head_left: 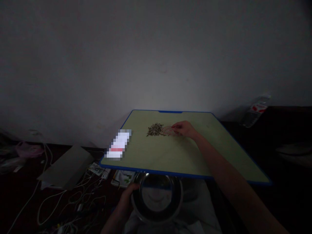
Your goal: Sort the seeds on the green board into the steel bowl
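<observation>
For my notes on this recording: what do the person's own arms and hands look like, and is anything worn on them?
The right arm is bare, with no sleeve in view, and the right grip wears no glove. The left forearm and left grip look equally uncovered, with no cuff or watch visible. Dimness and blur hide finer details.

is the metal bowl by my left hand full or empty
The bowl looks empty: its shiny bottom shows only reflections. Whether its dark sides hide anything, I can't tell.
</observation>
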Available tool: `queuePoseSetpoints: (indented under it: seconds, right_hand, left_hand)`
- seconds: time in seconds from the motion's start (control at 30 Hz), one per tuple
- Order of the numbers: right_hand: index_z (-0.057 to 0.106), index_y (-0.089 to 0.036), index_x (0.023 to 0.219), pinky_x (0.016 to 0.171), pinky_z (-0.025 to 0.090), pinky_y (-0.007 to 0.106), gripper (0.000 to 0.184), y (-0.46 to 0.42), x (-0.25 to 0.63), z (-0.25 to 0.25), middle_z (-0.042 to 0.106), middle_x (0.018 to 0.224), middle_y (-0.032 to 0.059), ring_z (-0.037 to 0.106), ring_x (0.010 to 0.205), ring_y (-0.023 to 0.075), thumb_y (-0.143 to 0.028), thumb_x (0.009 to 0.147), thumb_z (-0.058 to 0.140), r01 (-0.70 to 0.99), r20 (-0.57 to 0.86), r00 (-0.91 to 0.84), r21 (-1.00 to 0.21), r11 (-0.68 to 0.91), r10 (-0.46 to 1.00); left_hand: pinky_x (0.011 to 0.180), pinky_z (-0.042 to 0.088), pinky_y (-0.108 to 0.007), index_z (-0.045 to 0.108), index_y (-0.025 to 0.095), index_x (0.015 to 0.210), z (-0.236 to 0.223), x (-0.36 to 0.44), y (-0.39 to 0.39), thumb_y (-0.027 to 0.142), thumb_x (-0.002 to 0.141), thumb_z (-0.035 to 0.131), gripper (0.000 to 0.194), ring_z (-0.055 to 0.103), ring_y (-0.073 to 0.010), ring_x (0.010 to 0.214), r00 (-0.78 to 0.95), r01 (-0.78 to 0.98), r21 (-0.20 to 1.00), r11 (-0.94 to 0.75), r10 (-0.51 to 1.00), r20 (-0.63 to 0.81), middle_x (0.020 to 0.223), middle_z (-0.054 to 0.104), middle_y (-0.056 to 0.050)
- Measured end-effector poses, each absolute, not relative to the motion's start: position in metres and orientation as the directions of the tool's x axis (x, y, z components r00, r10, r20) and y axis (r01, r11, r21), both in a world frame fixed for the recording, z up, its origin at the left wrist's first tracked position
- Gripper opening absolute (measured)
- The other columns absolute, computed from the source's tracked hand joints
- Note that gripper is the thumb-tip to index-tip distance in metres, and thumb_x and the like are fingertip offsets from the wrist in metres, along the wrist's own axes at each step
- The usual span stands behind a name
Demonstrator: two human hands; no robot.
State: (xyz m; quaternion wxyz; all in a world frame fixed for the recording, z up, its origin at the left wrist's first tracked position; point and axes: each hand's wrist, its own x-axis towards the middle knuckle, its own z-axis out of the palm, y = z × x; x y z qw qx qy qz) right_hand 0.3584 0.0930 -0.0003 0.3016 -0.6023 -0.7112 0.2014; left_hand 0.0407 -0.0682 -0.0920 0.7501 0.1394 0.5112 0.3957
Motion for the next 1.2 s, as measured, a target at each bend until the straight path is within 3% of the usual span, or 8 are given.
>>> queuePoseSetpoints:
  seconds: [0.27, 0.5, 0.7, 0.93, 1.2]
  right_hand:
    - [0.072, -0.012, 0.090, 0.050, 0.044, 0.021, 0.026, 0.091, 0.356, 0.003, 0.067, 0.062, 0.0045, 0.058, 0.052, 0.0118, -0.026, 0.073, 0.057, 0.719, 0.145, -0.102, -0.673, 0.173, 0.984]
    - [0.072, -0.011, 0.089, 0.048, 0.043, 0.020, 0.026, 0.090, 0.354, 0.005, 0.067, 0.061, 0.0046, 0.057, 0.050, 0.0114, -0.024, 0.072, 0.058, 0.701, 0.131, -0.113, -0.692, 0.172, 0.985]
    - [0.071, -0.010, 0.090, 0.045, 0.043, 0.020, 0.026, 0.088, 0.354, 0.005, 0.066, 0.059, 0.0046, 0.055, 0.048, 0.0110, -0.024, 0.071, 0.060, 0.670, 0.088, -0.129, -0.727, 0.152, 0.988]
    - [0.070, -0.008, 0.089, 0.043, 0.044, 0.019, 0.026, 0.088, 0.354, 0.006, 0.066, 0.061, 0.0058, 0.056, 0.049, 0.0113, -0.024, 0.070, 0.060, 0.601, 0.076, -0.093, -0.791, 0.117, 0.993]
    - [0.071, -0.010, 0.087, 0.042, 0.043, 0.018, 0.024, 0.089, 0.354, 0.003, 0.065, 0.058, 0.0049, 0.053, 0.044, 0.0091, -0.024, 0.070, 0.061, 0.622, 0.063, -0.110, -0.774, 0.119, 0.992]
  left_hand:
    - [0.075, 0.048, -0.038, 0.071, 0.013, 0.062, -0.068, 0.047, -0.073, 0.019, 0.062, 0.060, 0.012, 0.068, -0.0274, 0.067, 0.146, -0.441, 0.648, 0.621, 0.762, -0.631, 0.054, 0.070, -0.005]
    - [0.065, 0.048, -0.034, 0.068, 0.016, 0.053, -0.076, 0.044, -0.071, 0.019, 0.061, 0.061, 0.010, 0.066, -0.0239, 0.058, 0.144, -0.391, 0.675, 0.626, 0.766, -0.627, 0.053, 0.070, -0.004]
    - [0.071, 0.048, -0.037, 0.066, 0.018, 0.055, -0.088, 0.039, -0.065, 0.018, 0.056, 0.064, 0.003, 0.066, -0.0274, 0.070, 0.165, -0.356, 0.711, 0.606, 0.790, -0.591, 0.053, 0.070, -0.003]
    - [0.075, 0.047, -0.039, 0.068, 0.017, 0.056, -0.076, 0.044, -0.073, 0.024, 0.059, 0.063, 0.008, 0.067, -0.0283, 0.071, 0.150, -0.381, 0.709, 0.594, 0.796, -0.587, 0.054, 0.070, -0.004]
    - [0.076, 0.045, -0.036, 0.067, 0.015, 0.058, -0.080, 0.043, -0.073, 0.022, 0.060, 0.064, 0.008, 0.066, -0.0265, 0.071, 0.125, -0.398, 0.679, 0.616, 0.770, -0.625, 0.057, 0.071, -0.004]
